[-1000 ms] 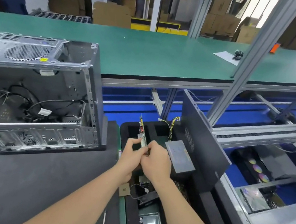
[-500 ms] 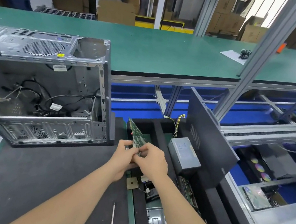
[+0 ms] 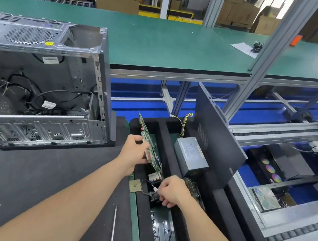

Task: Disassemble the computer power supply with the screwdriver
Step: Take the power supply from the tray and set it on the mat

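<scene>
the left hand [image 3: 134, 154] had its fingers curled round the long edge of a green circuit board [image 3: 150, 146], keeping it tilted on edge above the left slot of the black foam tray [image 3: 168, 152]. held that way, the board probably stayed clear of the wiring below while the slot was being sorted. the right hand [image 3: 172, 190] reached lower into the same slot with its fingers bent round a black cable [image 3: 152, 193]. i judged it was moving the cable aside or freeing it so the board could sit flat, though what the cable ran to was hidden.

the power supply [image 3: 191, 154], a grey metal box, stood on end in the tray's right slot near the far edge, its yellow and black leads trailing over the far rim. a dark side panel [image 3: 218, 145] leaned just beside it along the tray's right edge. neither hand touched the box and its cover looked closed, so its disassembly seemed not yet begun.

the screwdriver [image 3: 112, 233] lay untouched near the right edge of the dark mat [image 3: 19, 192], orange handle toward the person, within easy reach. the stripped computer case [image 3: 41, 86] stood open at the mat's far left corner. a small square chip [image 3: 135, 186] rested at the mat's right edge, just beside the tray.
</scene>
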Tool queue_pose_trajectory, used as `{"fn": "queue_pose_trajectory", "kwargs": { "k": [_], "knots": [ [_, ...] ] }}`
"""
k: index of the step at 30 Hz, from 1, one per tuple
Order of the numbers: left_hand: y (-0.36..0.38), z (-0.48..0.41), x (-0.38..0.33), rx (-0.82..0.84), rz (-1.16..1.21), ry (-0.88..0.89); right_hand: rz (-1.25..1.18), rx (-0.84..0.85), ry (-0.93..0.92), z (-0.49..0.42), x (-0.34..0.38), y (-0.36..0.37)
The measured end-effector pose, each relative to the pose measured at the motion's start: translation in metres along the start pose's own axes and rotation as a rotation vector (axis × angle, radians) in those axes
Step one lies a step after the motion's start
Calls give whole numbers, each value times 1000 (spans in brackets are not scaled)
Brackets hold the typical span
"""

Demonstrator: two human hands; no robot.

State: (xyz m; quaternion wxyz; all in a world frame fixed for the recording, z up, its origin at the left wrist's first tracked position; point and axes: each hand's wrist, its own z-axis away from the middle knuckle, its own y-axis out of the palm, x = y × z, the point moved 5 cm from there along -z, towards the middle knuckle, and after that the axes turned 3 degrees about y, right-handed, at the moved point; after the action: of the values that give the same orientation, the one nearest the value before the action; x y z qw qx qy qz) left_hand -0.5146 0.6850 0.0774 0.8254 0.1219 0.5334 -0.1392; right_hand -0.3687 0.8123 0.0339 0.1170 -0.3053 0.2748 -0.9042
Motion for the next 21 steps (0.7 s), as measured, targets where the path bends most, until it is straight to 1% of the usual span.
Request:
{"fn": "queue_pose_trajectory", "kwargs": {
  "k": [3,5,9,10,16,21],
  "knots": [
    [-1,-3,1,-25,-19,6,36,-78,-89,3,-5,9],
    [-7,-6,3,-39,-36,6,105,-69,-114,5,-4,10],
    [-21,-10,5,-84,-51,3,422,9,-129,7,3,12],
    [-23,-11,6,-87,-56,0,471,14,-127,7,5,13],
    [-29,-12,10,-112,-170,9,506,-25,-131,9,3,14],
    [-27,-8,8,-144,-186,28,536,-71,-166,11,5,14]
  ]
}}
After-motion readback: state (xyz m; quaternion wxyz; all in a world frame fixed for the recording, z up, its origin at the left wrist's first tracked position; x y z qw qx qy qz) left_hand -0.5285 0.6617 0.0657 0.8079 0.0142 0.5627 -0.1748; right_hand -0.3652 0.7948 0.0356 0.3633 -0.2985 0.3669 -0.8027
